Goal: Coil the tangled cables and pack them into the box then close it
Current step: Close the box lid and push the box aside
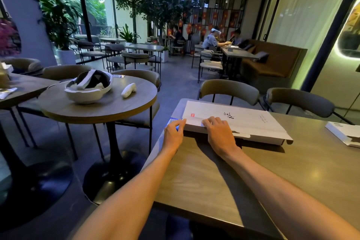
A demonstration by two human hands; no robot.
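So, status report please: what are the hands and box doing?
Right hand presses flat white cardboard box, lid down. Left hand touches its left corner. No cables visible. Nothing in the way.

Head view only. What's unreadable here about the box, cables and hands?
- Cables: none in view; the lid of the box covers the inside, head view.
- Whether the front flap is tucked: the right hand covers part of it.
- Grip of the left hand: its own back hides the contact at the box corner.
- The white object: cut off by the right edge.
- The lid print: too small to read.
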